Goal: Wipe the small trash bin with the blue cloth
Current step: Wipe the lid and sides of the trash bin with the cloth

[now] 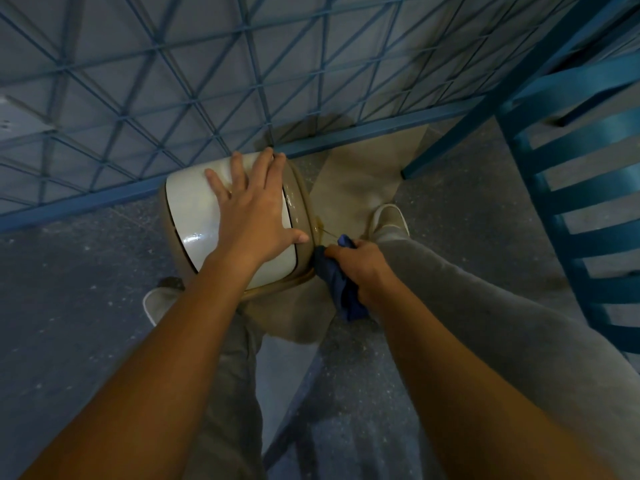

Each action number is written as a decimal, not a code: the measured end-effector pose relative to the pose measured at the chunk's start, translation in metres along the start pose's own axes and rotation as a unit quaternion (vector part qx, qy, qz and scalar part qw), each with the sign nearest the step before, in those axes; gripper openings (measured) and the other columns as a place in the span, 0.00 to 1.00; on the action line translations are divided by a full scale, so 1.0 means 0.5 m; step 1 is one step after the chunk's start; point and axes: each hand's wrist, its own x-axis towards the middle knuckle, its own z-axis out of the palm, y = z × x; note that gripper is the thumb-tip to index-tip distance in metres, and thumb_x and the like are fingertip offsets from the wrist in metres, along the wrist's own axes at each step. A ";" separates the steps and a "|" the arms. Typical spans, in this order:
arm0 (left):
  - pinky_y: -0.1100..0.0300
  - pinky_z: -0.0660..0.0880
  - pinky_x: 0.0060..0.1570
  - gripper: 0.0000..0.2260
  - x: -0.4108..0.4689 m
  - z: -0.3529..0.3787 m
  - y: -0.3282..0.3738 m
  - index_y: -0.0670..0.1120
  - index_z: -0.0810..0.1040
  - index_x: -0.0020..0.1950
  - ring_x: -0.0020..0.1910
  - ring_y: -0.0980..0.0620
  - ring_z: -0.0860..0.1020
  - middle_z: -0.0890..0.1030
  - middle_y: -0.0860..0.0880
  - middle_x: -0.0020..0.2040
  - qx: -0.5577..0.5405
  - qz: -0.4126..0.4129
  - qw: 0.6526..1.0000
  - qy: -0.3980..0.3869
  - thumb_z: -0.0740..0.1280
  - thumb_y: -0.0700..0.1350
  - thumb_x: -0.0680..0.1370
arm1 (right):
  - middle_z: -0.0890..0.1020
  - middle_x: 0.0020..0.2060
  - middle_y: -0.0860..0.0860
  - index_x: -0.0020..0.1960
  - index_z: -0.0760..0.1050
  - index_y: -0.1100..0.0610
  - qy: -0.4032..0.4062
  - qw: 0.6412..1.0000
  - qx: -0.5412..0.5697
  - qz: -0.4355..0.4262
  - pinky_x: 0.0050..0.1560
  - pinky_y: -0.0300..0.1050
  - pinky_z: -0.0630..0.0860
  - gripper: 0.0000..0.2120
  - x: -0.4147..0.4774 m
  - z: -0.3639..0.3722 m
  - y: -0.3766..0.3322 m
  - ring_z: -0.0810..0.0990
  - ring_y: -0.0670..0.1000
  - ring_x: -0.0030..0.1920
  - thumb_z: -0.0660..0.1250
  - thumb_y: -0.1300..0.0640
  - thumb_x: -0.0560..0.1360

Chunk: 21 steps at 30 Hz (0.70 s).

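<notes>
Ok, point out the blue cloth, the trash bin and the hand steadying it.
blue cloth [341,289]: head view, bunched folds below the fist.
trash bin [188,206]: head view, glossy white lid.
left hand [252,216]: head view, back of the hand.

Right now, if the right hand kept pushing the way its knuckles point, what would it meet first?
Probably the tan side of the trash bin: the right hand, closed on the blue cloth, points up-left at it, and the cloth already seems to touch. Depth is unclear.
</notes>
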 end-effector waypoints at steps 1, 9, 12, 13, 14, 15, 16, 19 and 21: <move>0.35 0.37 0.69 0.49 0.000 0.000 0.000 0.47 0.46 0.76 0.76 0.40 0.42 0.48 0.48 0.78 -0.003 -0.001 1.000 -0.001 0.72 0.60 0.66 | 0.79 0.44 0.58 0.51 0.74 0.59 0.003 1.000 0.009 -0.001 0.51 0.50 0.78 0.11 -0.002 0.005 0.014 0.80 0.59 0.48 0.69 0.56 0.71; 0.35 0.37 0.69 0.49 -0.002 0.002 0.002 0.46 0.47 0.76 0.76 0.39 0.42 0.49 0.48 0.78 -0.008 0.000 1.000 0.002 0.72 0.60 0.66 | 0.81 0.46 0.59 0.40 0.74 0.56 -0.065 0.991 0.094 0.068 0.51 0.48 0.79 0.05 -0.063 0.126 0.095 0.81 0.57 0.50 0.70 0.58 0.70; 0.35 0.37 0.69 0.49 -0.003 0.001 -0.004 0.47 0.47 0.76 0.76 0.39 0.42 0.49 0.48 0.78 -0.007 0.003 1.000 0.000 0.72 0.60 0.66 | 0.82 0.45 0.58 0.43 0.76 0.58 -0.026 0.986 0.150 0.073 0.50 0.49 0.80 0.05 -0.071 0.138 0.093 0.81 0.57 0.48 0.70 0.58 0.70; 0.35 0.37 0.69 0.49 -0.002 0.001 -0.005 0.47 0.47 0.76 0.76 0.39 0.42 0.49 0.48 0.78 -0.008 0.004 1.000 0.000 0.72 0.60 0.66 | 0.81 0.43 0.58 0.46 0.75 0.59 -0.011 0.983 0.171 0.072 0.45 0.46 0.79 0.06 -0.072 0.124 0.088 0.81 0.56 0.46 0.69 0.58 0.71; 0.35 0.37 0.68 0.49 -0.002 0.001 -0.005 0.47 0.47 0.76 0.76 0.39 0.43 0.49 0.48 0.78 -0.008 0.004 1.000 -0.001 0.72 0.60 0.66 | 0.80 0.42 0.57 0.47 0.75 0.59 0.007 0.981 0.183 0.065 0.40 0.43 0.77 0.07 -0.070 0.108 0.082 0.79 0.54 0.42 0.69 0.59 0.71; 0.34 0.37 0.68 0.49 -0.001 0.001 -0.005 0.47 0.47 0.76 0.76 0.39 0.43 0.48 0.48 0.78 -0.007 0.004 1.000 -0.002 0.72 0.60 0.65 | 0.79 0.41 0.57 0.47 0.74 0.59 0.024 0.982 0.179 0.055 0.36 0.41 0.75 0.07 -0.066 0.092 0.076 0.78 0.53 0.40 0.69 0.60 0.71; 0.34 0.37 0.68 0.50 -0.001 0.001 -0.004 0.47 0.47 0.76 0.76 0.39 0.43 0.48 0.48 0.78 -0.006 0.005 1.000 -0.003 0.72 0.60 0.65 | 0.79 0.41 0.57 0.47 0.74 0.60 0.034 0.985 0.165 0.046 0.36 0.41 0.74 0.07 -0.061 0.078 0.071 0.77 0.53 0.39 0.69 0.59 0.71; 0.34 0.38 0.68 0.50 0.000 -0.002 -0.005 0.47 0.47 0.76 0.76 0.39 0.43 0.48 0.49 0.78 -0.006 0.008 1.000 -0.006 0.73 0.60 0.65 | 0.79 0.43 0.57 0.47 0.74 0.59 0.055 0.990 0.125 0.025 0.44 0.44 0.75 0.08 -0.057 0.064 0.058 0.78 0.53 0.42 0.70 0.58 0.71; 0.33 0.39 0.68 0.51 0.000 -0.002 -0.006 0.47 0.47 0.76 0.76 0.39 0.43 0.48 0.49 0.78 -0.005 0.008 1.000 -0.008 0.73 0.60 0.65 | 0.79 0.45 0.57 0.47 0.73 0.58 0.067 0.992 0.105 0.018 0.47 0.45 0.75 0.08 -0.054 0.061 0.056 0.77 0.54 0.44 0.70 0.58 0.71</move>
